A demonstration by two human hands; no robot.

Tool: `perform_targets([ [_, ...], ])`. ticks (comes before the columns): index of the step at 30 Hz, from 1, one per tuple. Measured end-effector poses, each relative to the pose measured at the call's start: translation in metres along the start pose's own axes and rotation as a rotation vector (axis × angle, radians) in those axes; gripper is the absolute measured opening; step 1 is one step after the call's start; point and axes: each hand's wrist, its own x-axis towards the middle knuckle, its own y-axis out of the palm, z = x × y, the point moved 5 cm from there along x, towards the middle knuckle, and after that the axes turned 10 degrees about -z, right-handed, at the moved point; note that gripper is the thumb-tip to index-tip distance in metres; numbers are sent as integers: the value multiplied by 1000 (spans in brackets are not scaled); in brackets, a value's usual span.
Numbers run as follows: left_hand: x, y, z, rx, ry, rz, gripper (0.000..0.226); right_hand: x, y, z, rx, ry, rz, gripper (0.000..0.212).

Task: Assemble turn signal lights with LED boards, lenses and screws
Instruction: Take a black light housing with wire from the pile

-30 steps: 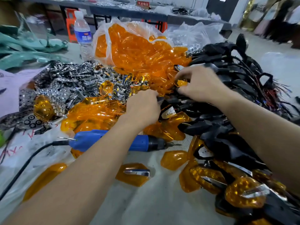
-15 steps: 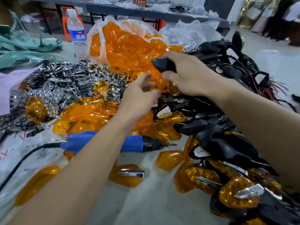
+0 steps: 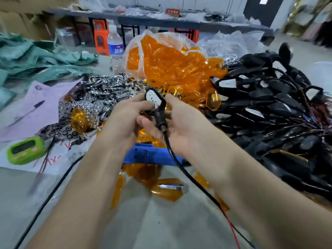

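One wide-angle camera on the person's head looks forward and down, close above the left hand (image 3: 125,121) and right hand (image 3: 181,128), across the table (image 3: 161,223) toward a far bench (image 3: 158,19).

This is a small assembly workshop: heaps of orange lenses (image 3: 170,65), black housings (image 3: 269,114), a blue electric screwdriver (image 3: 147,156) and cluttered benches (image 3: 161,22) behind.

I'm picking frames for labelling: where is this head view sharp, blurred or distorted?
Head view: the centre is fairly sharp, with the turn signal housing, left hand and right hand readable; motion blur smears the edges, strongest near the green timer; wide-angle distortion bows the far bench; lighting is even, with glare on the lens bag.
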Motion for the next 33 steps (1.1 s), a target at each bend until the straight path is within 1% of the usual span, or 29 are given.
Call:
perform_targets([
  [3, -1, -18, 1, 65, 15, -130, 31, -5, -2, -30, -110, 5, 90, 21],
  [5, -2, -24, 6, 138, 62, -167, 31, -3, -13, -45, -187, -9, 74, 24],
  [7, -5, -20, 17, 183, 44, -85, 26, 1, -23, -54, -235, -56, 47, 29],
  [9, -9, -13, 27, 126, -29, 23, 25, 2, -25, -57, -272, -77, 76, 31],
  [11, -8, -13, 31, 33, -43, 23, 31, 6, -29, -58, -427, -101, 101, 26],
  [12, -7, -15, 32, 5, -20, -3, 34, 9, -34, -53, -579, -163, 66, 24],
  [14, -4, -21, 29, -14, 29, -48, 36, 16, -43, -30, -917, -411, -81, 22],
  [15, -3, -24, 27, -22, 38, -67, 35, 19, -42, -14, -1027, -537, -150, 24],
  [17, 0, -29, 26, -43, 27, -106, 34, 29, -33, 15, -1142, -704, -231, 28],
  [19, 2, -32, 26, -31, 17, -131, 35, 50, -19, 34, -1291, -763, -279, 26],
  [22, 3, -34, 26, -20, 18, -166, 32, 98, -1, 39, -1515, -777, -300, 25],
  [25, 5, -37, 27, -43, 30, -225, 29, 139, 20, 41, -1601, -887, -313, 28],
  [27, 6, -38, 30, -34, 34, -250, 33, 161, 36, 38, -1740, -950, -268, 37],
  [29, 7, -36, 32, -2, 25, -249, 38, 177, 44, 35, -1866, -975, -225, 37],
  [31, 8, -34, 33, 34, 8, -242, 39, 188, 44, 35, -1846, -977, -239, 37],
  [33, 8, -32, 33, 45, -7, -244, 37, 192, 41, 39, -1735, -974, -270, 40],
])
